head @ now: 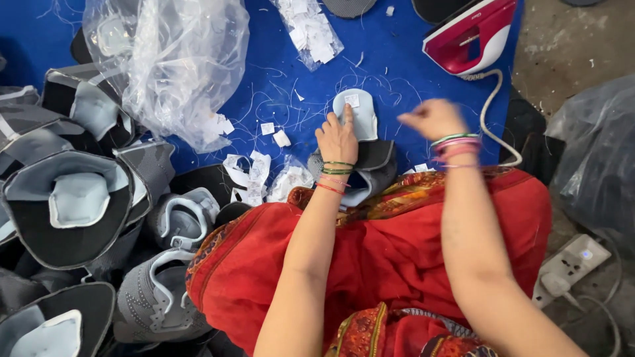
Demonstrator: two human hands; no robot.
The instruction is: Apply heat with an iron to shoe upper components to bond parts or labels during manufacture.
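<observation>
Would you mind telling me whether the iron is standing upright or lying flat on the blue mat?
Lying flat: the red-and-white iron rests on the blue mat, top and handle facing the camera, its cord trailing toward the right hand.

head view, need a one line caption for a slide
Left hand presses a small white label onto a pale shoe tongue on blue cloth; right hand lifted nearby.

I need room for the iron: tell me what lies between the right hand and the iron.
In the head view, only blue mat strewn with loose threads lies between the right hand and the iron; its cord runs alongside.
</observation>
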